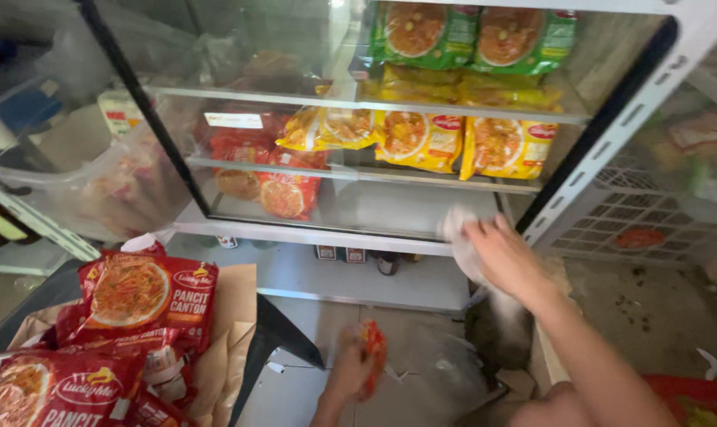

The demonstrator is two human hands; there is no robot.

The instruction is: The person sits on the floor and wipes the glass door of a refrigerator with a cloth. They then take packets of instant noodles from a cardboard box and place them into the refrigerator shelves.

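My right hand (pixel 502 257) presses a white cloth (pixel 456 232) against the lower right corner of a glass display cabinet (pixel 350 233). Low at the bottom of the view, my left hand (pixel 350 369) is blurred and closed on a small red-orange packet (pixel 373 353). Inside the cabinet, yellow noodle packs (pixel 422 138) and red noodle packs (pixel 283 190) lie on glass shelves, with green packs (pixel 473 33) on the top shelf.
Red noodle packs (pixel 149 296) lie piled on brown paper at the lower left. A white wire rack (pixel 639 221) stands right of the cabinet. Small bottles (pixel 339 254) sit under the cabinet. Another red bag (pixel 694 399) is at bottom right.
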